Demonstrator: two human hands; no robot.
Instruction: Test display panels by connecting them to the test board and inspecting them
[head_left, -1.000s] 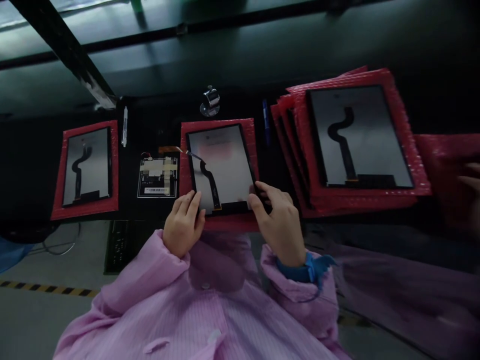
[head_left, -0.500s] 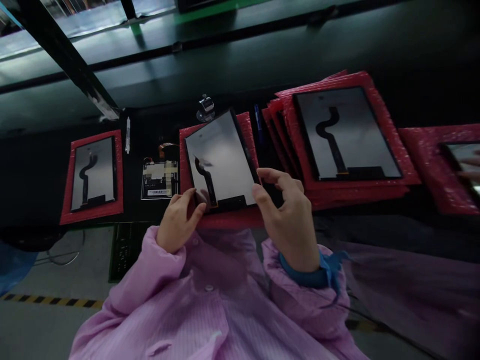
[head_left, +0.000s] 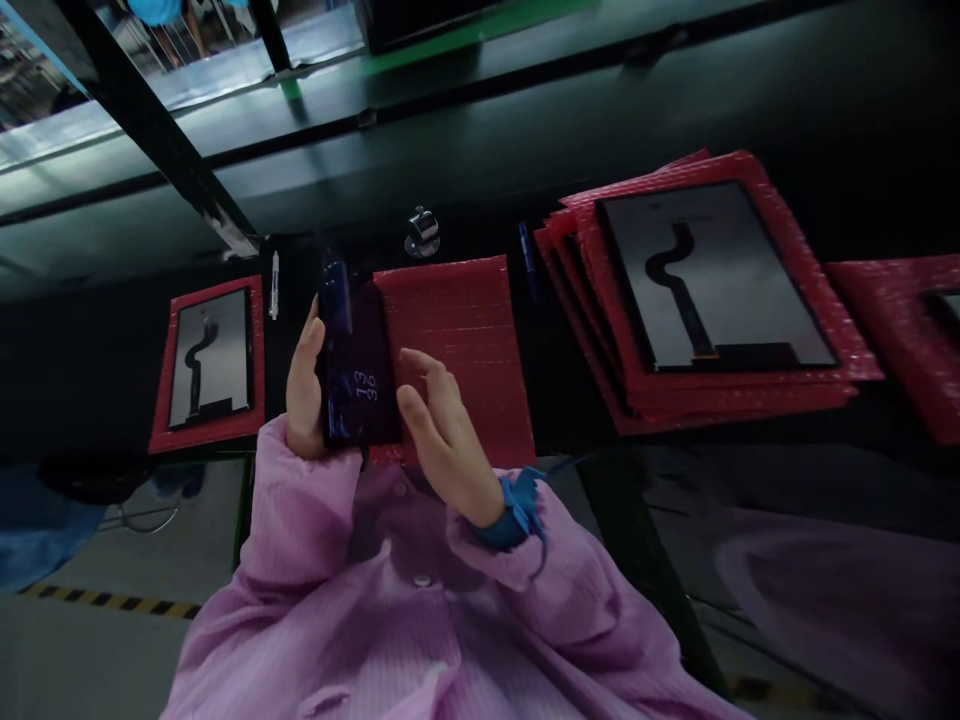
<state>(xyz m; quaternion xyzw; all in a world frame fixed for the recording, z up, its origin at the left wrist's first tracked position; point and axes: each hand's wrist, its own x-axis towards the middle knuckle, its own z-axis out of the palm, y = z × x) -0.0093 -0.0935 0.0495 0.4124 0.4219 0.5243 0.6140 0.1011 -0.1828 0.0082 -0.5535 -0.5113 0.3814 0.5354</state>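
On your left, a panel (head_left: 227, 355) lies on a red sheet (head_left: 163, 428), near a white pen (head_left: 274, 285). Your left hand (head_left: 304, 385) has its grip clasped around the left edge of a dark screen (head_left: 352, 365) reading 13 36. A metal fitting (head_left: 424, 230) stands beyond. Your right hand (head_left: 450, 435), thumb and fingers parted, nears the screen's right edge, contact unclear. Farther right: a blue pen (head_left: 527, 248), then a red stack (head_left: 844, 315) bearing another panel (head_left: 739, 285).

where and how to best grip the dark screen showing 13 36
Probably by its left and right edges, coming from both sides: the screen is flat and tilted, glossy face showing. The left hand is on the left edge, the right hand near the right.
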